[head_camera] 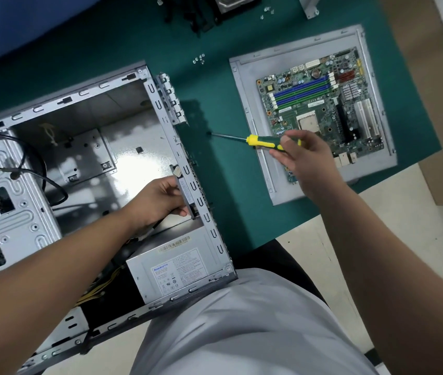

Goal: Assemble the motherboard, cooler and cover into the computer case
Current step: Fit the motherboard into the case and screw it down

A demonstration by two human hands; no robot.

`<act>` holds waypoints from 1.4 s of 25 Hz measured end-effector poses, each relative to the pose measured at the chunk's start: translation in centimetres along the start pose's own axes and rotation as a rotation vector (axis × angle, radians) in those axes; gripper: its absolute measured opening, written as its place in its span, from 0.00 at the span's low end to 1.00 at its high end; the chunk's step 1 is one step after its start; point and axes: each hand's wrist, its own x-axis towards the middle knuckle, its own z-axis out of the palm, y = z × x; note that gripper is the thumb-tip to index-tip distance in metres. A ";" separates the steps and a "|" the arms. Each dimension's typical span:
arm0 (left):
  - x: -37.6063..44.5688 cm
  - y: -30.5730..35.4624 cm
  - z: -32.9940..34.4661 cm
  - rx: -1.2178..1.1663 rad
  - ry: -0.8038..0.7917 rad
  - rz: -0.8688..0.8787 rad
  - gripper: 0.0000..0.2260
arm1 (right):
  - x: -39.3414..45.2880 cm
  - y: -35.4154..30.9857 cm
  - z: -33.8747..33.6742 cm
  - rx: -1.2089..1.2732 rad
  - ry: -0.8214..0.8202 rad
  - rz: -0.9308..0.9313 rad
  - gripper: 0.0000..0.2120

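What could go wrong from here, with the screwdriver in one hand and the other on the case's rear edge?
1. The right hand holds the screwdriver loosely by its handle, above the motherboard lying on the cover panel; a drop might scratch the board.
2. The left hand grips the computer case at its rear metal edge, which may cut fingers.
3. Loose screws on the mat could roll away.

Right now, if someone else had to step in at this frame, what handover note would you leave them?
Left hand grips a small part at the rear wall inside the open case.
Right hand holds the screwdriver over the green mat.
Motherboard lies on the cover, outside the case.
Loose screws on the mat.
Done: power supply in the case.
Left: motherboard, cooler (not identifiable), cover.
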 end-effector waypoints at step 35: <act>1.4 -1.0 -1.0 -0.203 -0.078 -0.109 0.13 | 14.3 -5.3 18.0 -1.154 -0.106 -0.566 0.11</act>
